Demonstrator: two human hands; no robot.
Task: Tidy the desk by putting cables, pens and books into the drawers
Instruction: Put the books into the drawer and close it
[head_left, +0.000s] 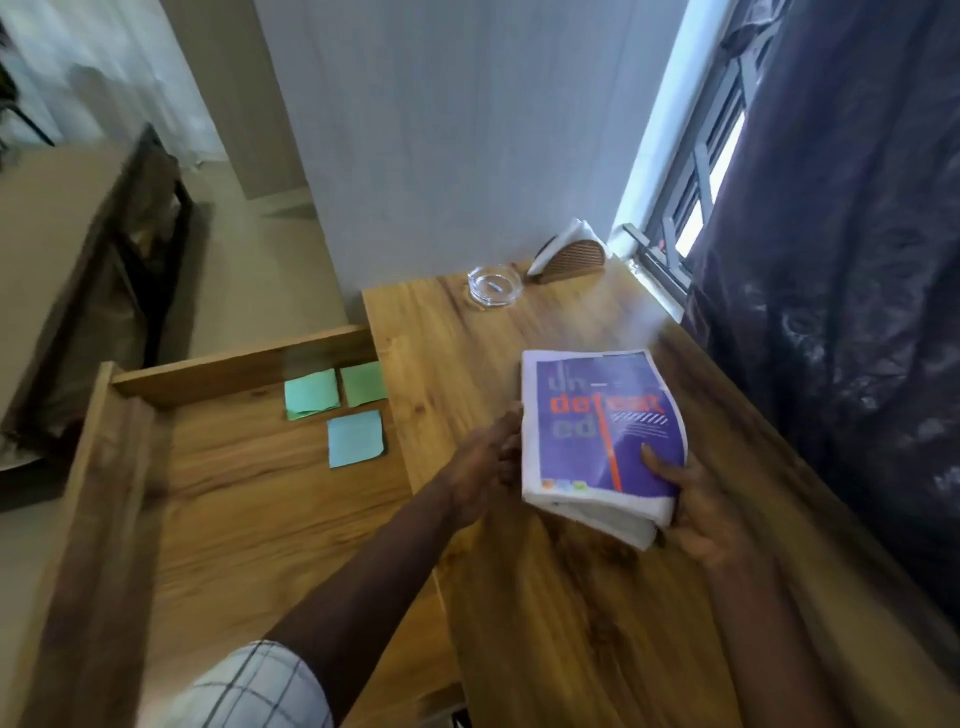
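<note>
A thick book (602, 421) with a purple cover and orange lettering is held just above the wooden desk (561, 597). My right hand (696, 509) grips its near right corner, thumb on the cover and fingers underneath. My left hand (485, 462) touches the book's left edge with its fingers reaching under the spine side. To the left the drawer (218, 519) is pulled out and open. Inside it lie two green sticky-note pads (311, 393) (363, 383) and a blue one (356, 438).
A glass ashtray (493, 287) and a wooden napkin holder (569, 259) stand at the desk's far edge by the wall. A dark curtain (841, 312) hangs along the right side by the window. A dark wooden bench (130, 270) stands on the floor at left.
</note>
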